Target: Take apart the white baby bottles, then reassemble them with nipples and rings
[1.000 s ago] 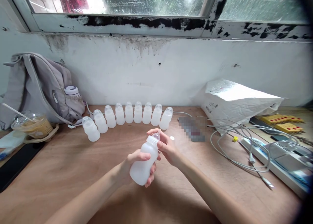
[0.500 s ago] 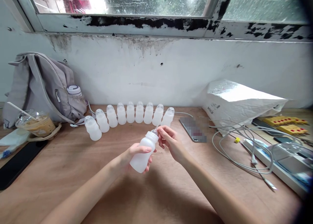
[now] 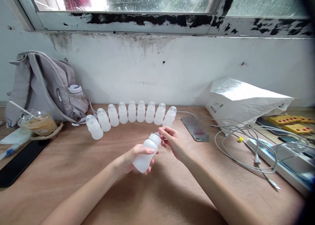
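My left hand (image 3: pixel 137 156) is wrapped round a white, frosted baby bottle (image 3: pixel 146 154), thumb along its near side. The bottle is tilted, with its threaded neck pointing up and to the right. At the mouth sits a small clear nipple (image 3: pixel 157 133), and my right hand (image 3: pixel 169 140) pinches it between thumb and fingertips. Those fingers partly hide the nipple. Behind my hands, a curved row of several similar baby bottles (image 3: pixel 132 112) with clear domed caps stands upright on the wooden table (image 3: pixel 103 172).
A grey backpack (image 3: pixel 44 84), an iced drink cup (image 3: pixel 39 123) and a black phone (image 3: pixel 23 162) are at the left. To the right lie another phone (image 3: pixel 195 128), a white bag (image 3: pixel 246 102), looped cables (image 3: pixel 228 153) and a power strip (image 3: pixel 283 166). The wall closes off the back.
The view has shifted slightly. My right fingers stay at the bottle's mouth, and the nipple now sits a little lower and closer to the neck. My left hand keeps its hold.
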Tool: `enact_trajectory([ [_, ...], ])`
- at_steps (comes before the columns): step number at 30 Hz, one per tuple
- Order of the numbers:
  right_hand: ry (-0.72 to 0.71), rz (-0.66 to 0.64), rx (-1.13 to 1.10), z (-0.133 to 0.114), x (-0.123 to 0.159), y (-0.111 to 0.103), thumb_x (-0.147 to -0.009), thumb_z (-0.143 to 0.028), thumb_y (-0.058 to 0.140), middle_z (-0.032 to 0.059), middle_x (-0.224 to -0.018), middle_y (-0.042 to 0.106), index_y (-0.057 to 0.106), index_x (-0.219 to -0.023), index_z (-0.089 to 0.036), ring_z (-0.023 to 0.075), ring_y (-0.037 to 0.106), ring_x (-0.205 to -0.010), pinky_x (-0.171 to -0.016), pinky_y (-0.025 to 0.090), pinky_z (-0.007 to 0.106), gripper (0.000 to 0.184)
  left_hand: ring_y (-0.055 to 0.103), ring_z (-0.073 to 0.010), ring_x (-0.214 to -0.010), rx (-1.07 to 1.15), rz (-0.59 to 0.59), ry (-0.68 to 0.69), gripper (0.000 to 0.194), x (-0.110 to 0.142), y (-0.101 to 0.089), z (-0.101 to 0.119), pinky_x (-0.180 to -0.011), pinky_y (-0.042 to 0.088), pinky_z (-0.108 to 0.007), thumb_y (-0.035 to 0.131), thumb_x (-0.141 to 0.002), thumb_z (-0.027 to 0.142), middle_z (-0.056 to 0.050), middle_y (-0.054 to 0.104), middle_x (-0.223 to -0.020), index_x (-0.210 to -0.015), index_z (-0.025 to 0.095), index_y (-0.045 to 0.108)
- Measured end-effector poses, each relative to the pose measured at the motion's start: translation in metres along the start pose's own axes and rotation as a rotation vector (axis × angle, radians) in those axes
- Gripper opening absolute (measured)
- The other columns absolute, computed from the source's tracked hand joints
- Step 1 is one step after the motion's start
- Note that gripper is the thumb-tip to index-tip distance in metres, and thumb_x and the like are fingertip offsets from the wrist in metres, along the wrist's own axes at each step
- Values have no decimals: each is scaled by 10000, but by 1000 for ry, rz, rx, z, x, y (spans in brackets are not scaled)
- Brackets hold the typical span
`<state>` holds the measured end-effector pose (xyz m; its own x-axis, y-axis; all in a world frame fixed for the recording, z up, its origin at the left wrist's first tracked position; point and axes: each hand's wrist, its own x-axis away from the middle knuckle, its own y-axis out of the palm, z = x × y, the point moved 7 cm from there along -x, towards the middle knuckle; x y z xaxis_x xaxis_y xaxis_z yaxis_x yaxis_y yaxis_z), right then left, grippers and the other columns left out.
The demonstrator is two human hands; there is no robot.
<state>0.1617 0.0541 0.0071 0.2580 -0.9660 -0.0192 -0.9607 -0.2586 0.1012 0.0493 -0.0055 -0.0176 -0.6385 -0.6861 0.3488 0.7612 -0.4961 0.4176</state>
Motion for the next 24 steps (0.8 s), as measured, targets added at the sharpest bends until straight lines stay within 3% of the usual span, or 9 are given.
enact_trajectory([
  [14, -39, -26, 1, 0, -2, -2, -775, -405, 585, -39, -554, 442, 604, -744, -155, 58, 343, -446, -410, 284, 197, 253, 558, -113, -484, 128, -13, -36, 350, -4, -7, -9, -423, 421, -220, 555, -740, 378, -10, 549, -664, -957, 105, 587],
  [24, -27, -40, -1, 8, -4, 1, -761, -401, 590, -36, -563, 435, 613, -769, -156, 72, 362, -465, -398, 282, 198, 246, 529, -113, -460, 424, -311, -105, 451, -18, -18, -34, -411, 325, -216, 589, -683, 431, 13, 519, -637, -983, 96, 559],
])
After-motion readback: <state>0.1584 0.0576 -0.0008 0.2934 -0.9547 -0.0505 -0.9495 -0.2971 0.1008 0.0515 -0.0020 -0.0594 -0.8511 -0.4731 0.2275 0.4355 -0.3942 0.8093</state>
